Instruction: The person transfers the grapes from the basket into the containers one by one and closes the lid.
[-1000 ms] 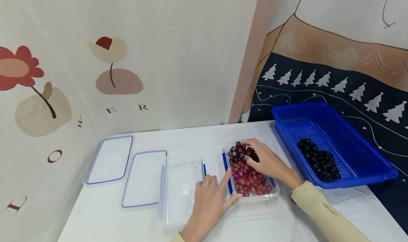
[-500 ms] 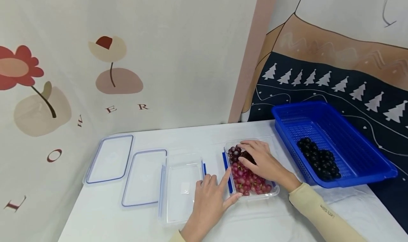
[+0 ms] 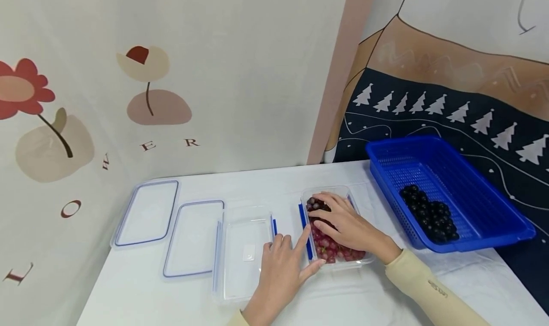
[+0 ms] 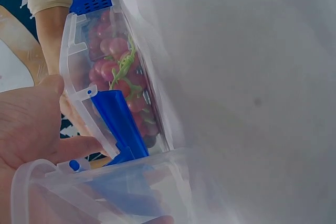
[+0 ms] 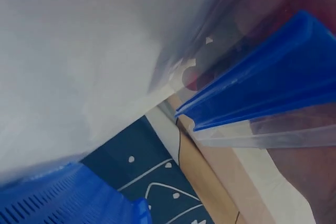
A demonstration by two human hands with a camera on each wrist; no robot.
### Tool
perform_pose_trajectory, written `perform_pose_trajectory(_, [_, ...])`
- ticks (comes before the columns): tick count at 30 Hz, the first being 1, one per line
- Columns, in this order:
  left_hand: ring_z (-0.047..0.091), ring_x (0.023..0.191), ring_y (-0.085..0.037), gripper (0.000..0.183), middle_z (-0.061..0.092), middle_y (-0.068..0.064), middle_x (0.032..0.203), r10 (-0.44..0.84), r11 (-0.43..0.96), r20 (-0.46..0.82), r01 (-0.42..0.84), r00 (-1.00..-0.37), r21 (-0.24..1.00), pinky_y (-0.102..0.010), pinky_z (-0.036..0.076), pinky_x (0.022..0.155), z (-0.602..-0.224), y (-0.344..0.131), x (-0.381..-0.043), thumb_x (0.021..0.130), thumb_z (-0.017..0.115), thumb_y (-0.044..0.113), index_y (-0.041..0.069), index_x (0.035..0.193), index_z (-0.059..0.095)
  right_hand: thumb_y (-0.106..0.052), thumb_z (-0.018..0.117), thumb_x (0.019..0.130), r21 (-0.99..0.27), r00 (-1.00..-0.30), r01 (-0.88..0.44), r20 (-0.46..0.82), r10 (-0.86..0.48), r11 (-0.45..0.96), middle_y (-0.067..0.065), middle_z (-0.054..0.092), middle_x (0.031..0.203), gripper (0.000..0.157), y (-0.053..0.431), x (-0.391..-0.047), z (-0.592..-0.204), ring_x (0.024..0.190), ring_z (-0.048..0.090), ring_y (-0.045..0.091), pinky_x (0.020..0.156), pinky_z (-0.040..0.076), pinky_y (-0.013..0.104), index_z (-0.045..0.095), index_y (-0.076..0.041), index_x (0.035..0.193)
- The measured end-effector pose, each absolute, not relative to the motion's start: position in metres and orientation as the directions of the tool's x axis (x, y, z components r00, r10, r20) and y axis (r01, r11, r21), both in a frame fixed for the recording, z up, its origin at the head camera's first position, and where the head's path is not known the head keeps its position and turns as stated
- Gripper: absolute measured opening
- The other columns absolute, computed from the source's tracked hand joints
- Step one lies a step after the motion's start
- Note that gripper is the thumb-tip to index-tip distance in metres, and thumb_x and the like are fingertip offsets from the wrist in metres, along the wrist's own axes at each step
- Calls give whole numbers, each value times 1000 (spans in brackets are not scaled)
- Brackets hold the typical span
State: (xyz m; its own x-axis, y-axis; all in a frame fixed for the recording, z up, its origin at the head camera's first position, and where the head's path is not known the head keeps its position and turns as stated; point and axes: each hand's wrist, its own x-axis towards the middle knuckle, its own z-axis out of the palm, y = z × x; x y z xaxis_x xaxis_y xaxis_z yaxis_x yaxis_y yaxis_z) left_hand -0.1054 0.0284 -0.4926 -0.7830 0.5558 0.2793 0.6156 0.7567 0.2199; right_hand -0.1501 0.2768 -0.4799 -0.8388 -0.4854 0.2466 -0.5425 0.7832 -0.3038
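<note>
The right hand (image 3: 343, 221) has shifted left since a second ago, and we now see its fingers spread wide over the grapes. These red grapes (image 3: 329, 248) and dark purple grapes (image 3: 315, 204) lie in a clear plastic container (image 3: 343, 266) just left of the blue basket (image 3: 497, 207), which holds black grapes (image 3: 431, 216). We see the left hand (image 3: 279, 271) with thumb and index finger wide apart at the container's near left side.
</note>
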Motion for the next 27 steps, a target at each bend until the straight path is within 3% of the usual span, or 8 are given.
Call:
perform_pose_trajectory(7, [60, 103, -28, 84, 72, -13, 105, 552, 761, 274, 610, -787, 219, -53, 52, 85, -493, 27, -106, 104, 50, 76, 20, 166, 50, -32, 58, 115, -230, -848, -527, 215, -485, 819, 18, 39, 169, 31, 270, -150, -484, 161, 20, 45, 116, 27, 77, 84, -17, 124])
perform_pose_trajectory(13, [59, 105, -29, 84, 72, -15, 107, 555, 756, 276, 614, -785, 226, -53, 52, 85, -492, 27, -106, 103, 52, 75, 19, 166, 51, -31, 67, 110, -275, -837, -539, 279, -470, 796, 17, 41, 169, 27, 275, -144, -481, 159, 30, 42, 115, 28, 80, 81, -18, 129])
perform_pose_trajectory(17, [60, 123, -39, 84, 68, -23, 127, 553, 754, 265, 610, -790, 244, -58, 54, 90, -492, 26, -107, 104, 49, 76, 19, 166, 50, -41, 73, 103, -311, -846, -521, 310, -433, 795, 17, 41, 169, 56, 283, -138, -479, 154, 39, 40, 113, 29, 83, 63, -18, 154])
perform_pose_trajectory(20, [52, 139, -50, 83, 57, -32, 147, 551, 747, 259, 607, -794, 271, -65, 54, 96, -491, 26, -107, 105, 49, 75, 18, 166, 51, -49, 75, 101, -354, -869, -486, 296, -397, 799, 16, 37, 171, 78, 289, -134, -479, 153, 40, 40, 114, 32, 79, 46, -16, 166])
perform_pose_trajectory(23, [41, 147, -58, 82, 44, -35, 160, 552, 732, 267, 612, -790, 300, -73, 48, 102, -489, 25, -107, 105, 52, 73, 17, 164, 52, -52, 74, 100, -392, -888, -454, 271, -371, 800, 15, 35, 172, 88, 294, -130, -478, 153, 39, 41, 115, 34, 73, 37, -12, 169])
perform_pose_trajectory(27, [32, 152, -59, 82, 36, -34, 166, 550, 717, 284, 618, -786, 323, -80, 37, 110, -485, 20, -106, 104, 57, 70, 15, 164, 52, -55, 75, 100, -429, -913, -406, 240, -331, 807, 15, 34, 173, 94, 300, -125, -474, 155, 37, 41, 116, 33, 74, 33, -9, 170])
